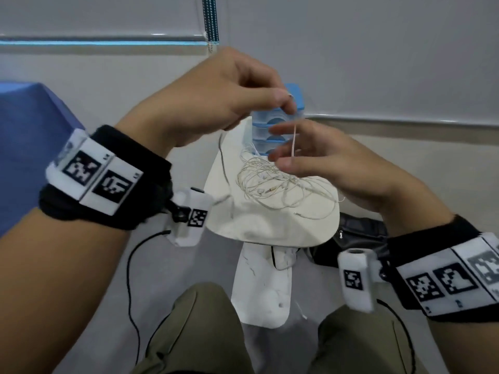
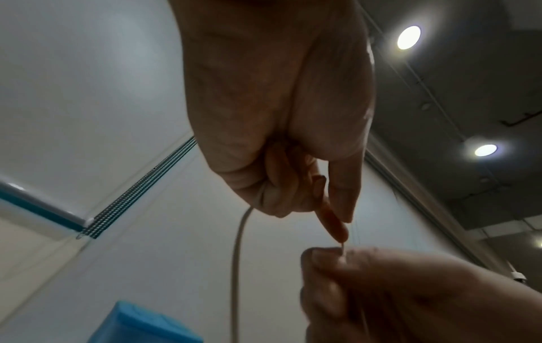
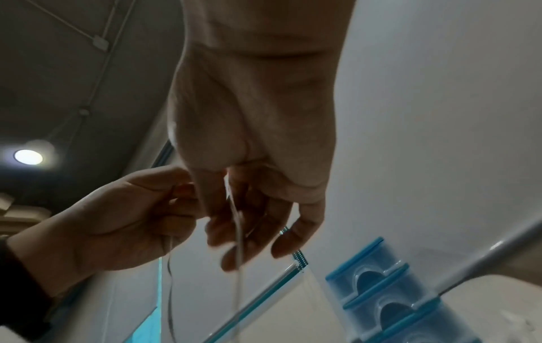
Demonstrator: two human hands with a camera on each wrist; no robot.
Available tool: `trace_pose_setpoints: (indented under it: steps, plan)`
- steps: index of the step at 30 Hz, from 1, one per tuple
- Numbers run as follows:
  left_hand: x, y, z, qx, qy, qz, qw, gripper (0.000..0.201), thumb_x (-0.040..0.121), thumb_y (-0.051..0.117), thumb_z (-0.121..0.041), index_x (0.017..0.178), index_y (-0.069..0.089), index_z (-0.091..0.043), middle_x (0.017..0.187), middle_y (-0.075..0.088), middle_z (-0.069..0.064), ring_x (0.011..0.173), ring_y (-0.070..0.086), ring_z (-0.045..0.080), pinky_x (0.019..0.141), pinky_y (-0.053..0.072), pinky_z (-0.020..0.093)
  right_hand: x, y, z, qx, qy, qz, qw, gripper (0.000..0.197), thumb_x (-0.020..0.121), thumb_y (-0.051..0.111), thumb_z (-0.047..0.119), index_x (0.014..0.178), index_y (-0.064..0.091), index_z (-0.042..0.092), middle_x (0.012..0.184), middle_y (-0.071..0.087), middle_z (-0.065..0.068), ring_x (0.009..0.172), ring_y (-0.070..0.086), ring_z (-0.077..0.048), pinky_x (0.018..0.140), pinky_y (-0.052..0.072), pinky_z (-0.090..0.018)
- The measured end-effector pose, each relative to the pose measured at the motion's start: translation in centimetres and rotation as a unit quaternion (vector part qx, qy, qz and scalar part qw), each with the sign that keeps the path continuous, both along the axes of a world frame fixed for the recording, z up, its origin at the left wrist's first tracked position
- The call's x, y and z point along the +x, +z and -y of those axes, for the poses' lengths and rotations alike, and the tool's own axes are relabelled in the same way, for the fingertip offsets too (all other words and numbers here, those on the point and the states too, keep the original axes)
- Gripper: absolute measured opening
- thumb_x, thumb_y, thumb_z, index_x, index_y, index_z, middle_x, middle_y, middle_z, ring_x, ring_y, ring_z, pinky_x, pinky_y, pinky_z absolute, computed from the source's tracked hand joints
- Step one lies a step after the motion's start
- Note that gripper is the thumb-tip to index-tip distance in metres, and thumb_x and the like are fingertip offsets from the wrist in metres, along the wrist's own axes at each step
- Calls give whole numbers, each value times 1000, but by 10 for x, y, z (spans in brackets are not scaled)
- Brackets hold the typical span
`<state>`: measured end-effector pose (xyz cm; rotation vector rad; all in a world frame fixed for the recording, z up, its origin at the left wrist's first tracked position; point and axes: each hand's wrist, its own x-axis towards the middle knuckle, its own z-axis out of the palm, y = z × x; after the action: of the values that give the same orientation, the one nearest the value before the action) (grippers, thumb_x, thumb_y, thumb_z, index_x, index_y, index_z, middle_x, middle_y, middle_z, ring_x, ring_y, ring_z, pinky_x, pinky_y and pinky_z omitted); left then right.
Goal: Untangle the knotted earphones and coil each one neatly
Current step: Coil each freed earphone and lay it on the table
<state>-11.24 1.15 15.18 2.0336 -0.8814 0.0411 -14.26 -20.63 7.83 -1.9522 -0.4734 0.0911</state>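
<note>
A tangle of thin white earphones (image 1: pixel 270 182) lies on a small white table (image 1: pixel 259 225). My left hand (image 1: pixel 290 107) is raised above it and pinches one earphone cable (image 1: pixel 293 139) between thumb and forefinger (image 2: pixel 337 227). That strand runs straight down to my right hand (image 1: pixel 283 155), which is just below. In the left wrist view my right hand (image 2: pixel 328 255) pinches the same cable at its thumb tip. A second length of cable (image 2: pixel 237 255) hangs from my left hand's curled fingers. From the right wrist, the cable (image 3: pixel 238 234) drops across my right fingers (image 3: pixel 249 232).
A stack of small blue and clear drawers (image 1: pixel 272 122) stands at the table's far edge, right behind my hands. A black bag (image 1: pixel 359 233) lies on the floor to the right. Blue fabric (image 1: pixel 27 144) is at the left. My knees are below the table.
</note>
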Motion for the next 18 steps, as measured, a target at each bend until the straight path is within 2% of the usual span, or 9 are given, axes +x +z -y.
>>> trace_pose_setpoints:
  steps: [2, 3, 5, 7, 8, 10, 12, 14, 18]
  plan:
    - [-1, -4, 10, 11, -14, 7, 1000, 13, 97, 71, -19, 94, 79, -10, 69, 56, 17, 57, 31, 17, 52, 19, 39, 1, 8, -18, -18, -4, 35, 999, 7, 97, 67, 19, 102, 68, 15, 94, 76, -6, 93, 73, -24, 87, 54, -42]
    - [1, -7, 10, 9, -12, 0, 1000, 10, 95, 73, -19, 93, 79, -11, 74, 53, 26, 57, 31, 15, 52, 19, 38, 2, 10, -20, -3, -26, 45, 999, 13, 98, 62, 18, 87, 66, 12, 78, 72, -6, 79, 72, -27, 81, 53, -46]
    - [7, -19, 1, -11, 4, -35, 999, 5, 93, 75, -15, 93, 77, -11, 66, 45, 17, 54, 31, 12, 49, 20, 29, 4, 15, -16, 83, -76, 44, 993, 30, 101, 53, 12, 72, 56, 8, 56, 55, -7, 55, 61, -26, 67, 50, -38]
    - [12, -36, -12, -11, 40, -75, 996, 5, 94, 73, -13, 90, 74, -10, 61, 46, -1, 52, 34, 9, 47, 28, 21, 2, 22, -3, 192, -123, 47, 973, 39, 102, 49, 11, 63, 48, 9, 49, 44, -6, 47, 50, -24, 56, 45, -31]
    - [13, -47, -19, 1, 57, -85, 995, 8, 96, 71, -13, 90, 74, -9, 62, 50, -4, 53, 39, 8, 49, 34, 19, 2, 25, 4, 241, -142, 53, 959, 41, 102, 49, 12, 61, 47, 11, 48, 42, -4, 46, 46, -23, 53, 42, -30]
    - [17, -67, -31, 17, 80, -104, 991, 15, 101, 64, -14, 91, 74, -8, 65, 59, -5, 61, 53, 10, 61, 44, 20, 2, 28, 16, 318, -175, 72, 929, 43, 102, 49, 14, 60, 46, 15, 50, 39, -1, 45, 40, -19, 51, 39, -29]
    - [20, -82, -40, 8, 96, -133, 986, 23, 106, 56, -18, 90, 71, -10, 71, 64, 0, 76, 64, 15, 78, 50, 30, 2, 28, 24, 349, -201, 84, 912, 42, 101, 49, 14, 59, 45, 17, 53, 38, 1, 44, 37, -16, 51, 37, -28]
    - [21, -88, -44, -15, 110, -151, 982, 31, 109, 49, -24, 86, 66, -12, 72, 64, 2, 76, 65, 18, 78, 50, 34, 1, 25, 28, 316, -222, 77, 919, 44, 98, 52, 15, 55, 48, 19, 55, 37, -3, 43, 36, -16, 52, 36, -30]
    - [20, -71, -42, -61, 154, -85, 983, 38, 111, 45, -27, 81, 64, -14, 57, 45, -6, 51, 43, 12, 53, 36, 24, 1, 13, 24, 135, -202, 50, 969, 42, 100, 55, 17, 58, 54, 12, 56, 38, -10, 42, 37, -20, 56, 37, -34]
